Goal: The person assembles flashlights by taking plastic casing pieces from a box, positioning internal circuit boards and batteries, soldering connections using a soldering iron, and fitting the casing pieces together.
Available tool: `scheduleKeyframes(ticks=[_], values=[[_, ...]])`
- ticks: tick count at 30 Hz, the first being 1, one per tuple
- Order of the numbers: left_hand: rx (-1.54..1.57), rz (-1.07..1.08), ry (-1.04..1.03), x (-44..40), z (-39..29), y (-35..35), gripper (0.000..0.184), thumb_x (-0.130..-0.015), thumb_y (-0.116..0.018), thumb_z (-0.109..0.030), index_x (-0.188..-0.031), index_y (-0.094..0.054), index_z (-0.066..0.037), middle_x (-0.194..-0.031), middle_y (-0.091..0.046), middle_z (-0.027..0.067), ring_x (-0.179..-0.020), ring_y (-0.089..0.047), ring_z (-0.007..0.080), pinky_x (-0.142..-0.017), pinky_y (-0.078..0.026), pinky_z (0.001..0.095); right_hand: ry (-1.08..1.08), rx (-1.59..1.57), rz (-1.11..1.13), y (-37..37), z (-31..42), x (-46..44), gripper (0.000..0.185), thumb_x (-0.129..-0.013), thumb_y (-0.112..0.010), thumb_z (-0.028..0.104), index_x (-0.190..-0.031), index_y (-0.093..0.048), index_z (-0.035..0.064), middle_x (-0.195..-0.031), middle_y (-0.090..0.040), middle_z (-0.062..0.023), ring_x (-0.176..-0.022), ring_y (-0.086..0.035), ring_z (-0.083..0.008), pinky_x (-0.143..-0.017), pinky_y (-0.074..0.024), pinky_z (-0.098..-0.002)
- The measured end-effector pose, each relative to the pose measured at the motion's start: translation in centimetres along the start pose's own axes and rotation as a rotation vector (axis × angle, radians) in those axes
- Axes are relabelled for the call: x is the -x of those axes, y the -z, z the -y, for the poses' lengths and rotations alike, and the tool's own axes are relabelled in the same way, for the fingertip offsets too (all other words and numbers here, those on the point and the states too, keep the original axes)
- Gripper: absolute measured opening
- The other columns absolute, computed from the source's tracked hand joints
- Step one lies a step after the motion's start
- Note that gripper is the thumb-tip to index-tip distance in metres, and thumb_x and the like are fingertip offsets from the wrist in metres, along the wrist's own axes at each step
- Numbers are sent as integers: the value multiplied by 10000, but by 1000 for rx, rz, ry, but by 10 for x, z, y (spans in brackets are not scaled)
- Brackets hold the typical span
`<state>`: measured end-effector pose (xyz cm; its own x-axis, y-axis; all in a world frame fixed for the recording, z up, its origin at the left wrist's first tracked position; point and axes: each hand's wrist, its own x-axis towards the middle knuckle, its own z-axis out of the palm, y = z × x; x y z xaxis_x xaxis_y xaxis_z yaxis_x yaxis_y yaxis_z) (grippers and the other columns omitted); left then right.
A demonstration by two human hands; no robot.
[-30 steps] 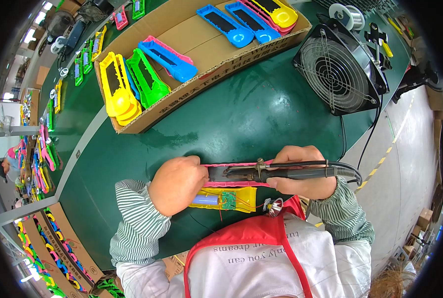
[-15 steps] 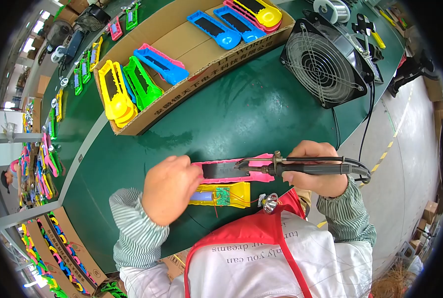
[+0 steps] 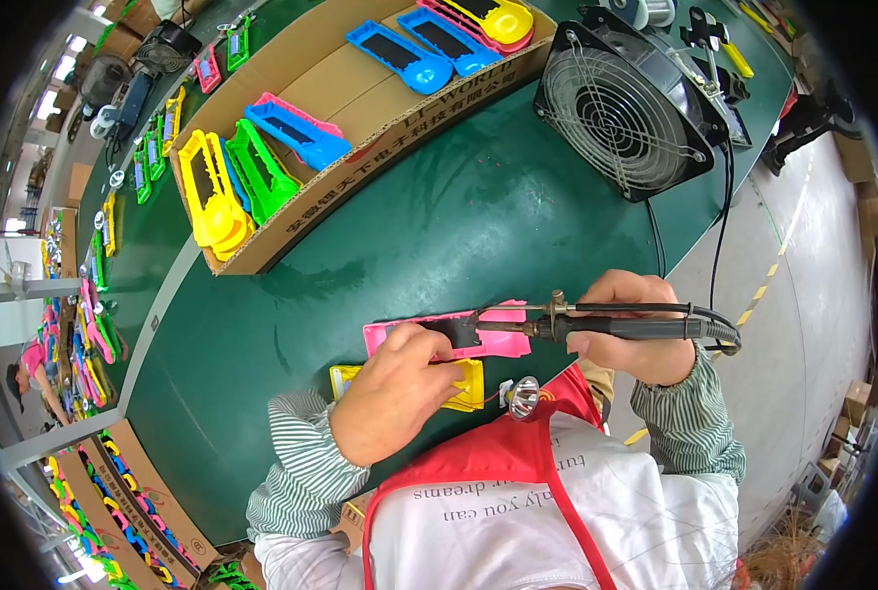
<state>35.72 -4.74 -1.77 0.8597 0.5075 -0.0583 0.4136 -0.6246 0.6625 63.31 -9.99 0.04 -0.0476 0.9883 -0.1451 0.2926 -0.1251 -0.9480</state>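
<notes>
My right hand is wrapped round a soldering iron with a solder-feed tube fixed along it. The iron points left, its tip over the dark strip inside a pink plastic casing lying on the bench. My left hand reaches across the pink casing's near edge and a yellow casing. Its fingers are curled together; whatever they grip is hidden. Most of the yellow casing's inside is covered by this hand. A small round lamp reflector on a wire sits at the yellow casing's right end.
Beyond the hands stands a cardboard box holding several coloured casings. A black fan is at the far right, its cables hanging by the bench edge. More casings line the bench at left. Another person is at far left.
My left hand has moved right and nearer to me, off the pink casing's left end and over the yellow casing. The iron stays over the pink casing. The view has shifted slightly.
</notes>
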Motion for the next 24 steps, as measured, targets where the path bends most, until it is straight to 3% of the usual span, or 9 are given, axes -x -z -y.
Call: scheduleKeyframes(ticks=[5, 11, 14, 24], values=[[-18, 63, -45, -4, 4, 5, 91, -793, -648, -86, -852, -632, -17, -1003, -543, 121, -976, -506, 298, -862, -442, 378, 21, 34, 10, 5, 1, 2, 201, -725, -752, 142, -788, -635, -9, -628, -636, -44, -536, -570, -98, -506, -470, -266], [183, -236, 125, -11, -5, -10, 100, -799, -679, -87, -859, -641, -16, -888, -623, 105, -859, -574, 293, -785, -453, 380, 59, 46, -28, 10, -1, 6, 197, -717, -749, 137, -779, -634, -10, -631, -641, -48, -530, -570, -96, -501, -470, -265], [69, -307, 227, -17, -7, -19, 90, -820, -643, -105, -840, -625, -19, -829, -620, 106, -817, -554, 308, -768, -447, 396, 24, 35, -24, 13, -1, 5, 199, -713, -749, 139, -775, -633, -10, -634, -643, -48, -534, -572, -94, -503, -470, -261], [-93, -150, 259, -30, -8, -7, 92, -812, -638, -100, -840, -678, -22, -810, -661, 104, -774, -591, 295, -720, -462, 387, -76, 7, 111, 14, -5, -4, 187, -722, -755, 129, -783, -637, -2, -651, -615, -30, -567, -552, -72, -509, -451, -246]])
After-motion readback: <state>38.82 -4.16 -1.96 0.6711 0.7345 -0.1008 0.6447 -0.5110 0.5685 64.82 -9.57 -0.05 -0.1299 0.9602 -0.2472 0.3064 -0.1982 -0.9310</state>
